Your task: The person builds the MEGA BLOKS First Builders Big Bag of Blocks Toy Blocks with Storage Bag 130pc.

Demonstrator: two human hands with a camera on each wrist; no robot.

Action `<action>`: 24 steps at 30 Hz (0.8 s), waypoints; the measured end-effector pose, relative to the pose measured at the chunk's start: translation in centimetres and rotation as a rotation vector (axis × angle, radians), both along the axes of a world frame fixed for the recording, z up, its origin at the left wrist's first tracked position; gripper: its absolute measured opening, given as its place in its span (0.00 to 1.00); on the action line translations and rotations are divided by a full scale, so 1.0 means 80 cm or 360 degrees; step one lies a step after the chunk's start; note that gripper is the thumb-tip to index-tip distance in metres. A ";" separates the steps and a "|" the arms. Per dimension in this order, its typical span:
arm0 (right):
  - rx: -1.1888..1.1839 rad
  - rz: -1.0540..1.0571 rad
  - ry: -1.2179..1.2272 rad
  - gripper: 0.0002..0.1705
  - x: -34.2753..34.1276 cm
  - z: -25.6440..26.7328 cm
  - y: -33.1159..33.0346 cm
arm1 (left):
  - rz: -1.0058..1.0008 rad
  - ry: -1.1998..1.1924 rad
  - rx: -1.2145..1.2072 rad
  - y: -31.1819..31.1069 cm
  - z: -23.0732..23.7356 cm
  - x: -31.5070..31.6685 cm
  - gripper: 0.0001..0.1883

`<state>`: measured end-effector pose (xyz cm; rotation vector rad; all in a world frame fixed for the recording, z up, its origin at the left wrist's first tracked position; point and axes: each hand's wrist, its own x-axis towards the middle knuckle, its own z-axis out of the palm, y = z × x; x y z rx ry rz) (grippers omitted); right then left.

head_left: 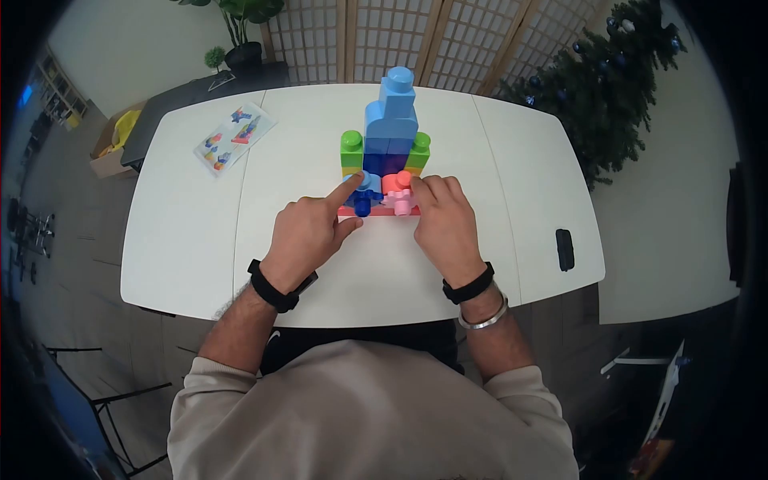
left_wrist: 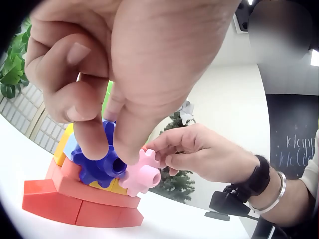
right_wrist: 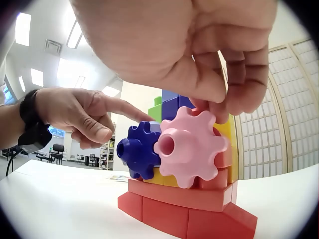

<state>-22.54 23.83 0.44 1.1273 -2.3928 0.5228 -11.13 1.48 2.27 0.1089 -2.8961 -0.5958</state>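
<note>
A tower of toy building blocks [head_left: 391, 128] stands on a red base [right_wrist: 164, 216]. On its front sit a dark blue gear [right_wrist: 141, 151] and a larger-looking pink gear [right_wrist: 192, 147]. My left hand [head_left: 304, 232] stretches its index finger to the light blue block [head_left: 373, 179] behind the dark blue gear, its thumb apart from the gear. My right hand [head_left: 448, 228] has fingertips at the coral block [head_left: 397, 182] behind the pink gear. Its thumb hangs near the gear's upper edge in the right wrist view. Green blocks [head_left: 352, 144] flank the tower.
Picture sheets [head_left: 232, 138] of block models lie at the table's back left. A black object [head_left: 565, 250] rests near the right edge of the white table [head_left: 176, 240]. Behind stand a folding screen [head_left: 384, 40] and a decorated tree [head_left: 600, 88].
</note>
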 end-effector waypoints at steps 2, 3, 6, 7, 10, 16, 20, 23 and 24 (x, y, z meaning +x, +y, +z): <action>0.0026 -0.0025 0.0008 0.28 0.001 0.002 -0.005 | 0.0000 -0.0001 -0.0004 -0.002 0.000 0.000 0.41; 0.0065 -0.0047 0.0017 0.27 0.002 0.003 -0.008 | 0.0018 -0.0014 -0.0017 0.000 0.000 0.000 0.41; -0.0028 -0.0018 -0.0080 0.29 -0.003 0.000 -0.004 | 0.0021 -0.0005 -0.0019 0.001 -0.005 0.001 0.43; -0.0043 -0.0020 -0.0067 0.29 -0.003 0.002 0.001 | 0.0003 0.0009 0.0006 0.000 -0.007 0.001 0.44; -0.0092 0.0050 -0.0132 0.31 0.007 0.010 0.027 | -0.0120 0.0008 0.0254 -0.011 -0.012 0.008 0.49; -0.0234 0.0249 -0.0425 0.24 0.062 0.010 0.119 | -0.0221 -0.0067 0.0638 -0.014 0.010 0.072 0.49; -0.0264 0.0249 -0.0515 0.21 0.101 0.013 0.148 | -0.0261 -0.0058 0.0734 -0.008 0.027 0.103 0.45; -0.0258 0.0295 -0.0527 0.20 0.125 0.014 0.155 | -0.0366 -0.0099 0.0769 0.002 0.033 0.122 0.34; -0.0246 0.0332 -0.0543 0.20 0.131 0.013 0.156 | -0.0360 -0.0096 0.0770 0.004 0.033 0.125 0.34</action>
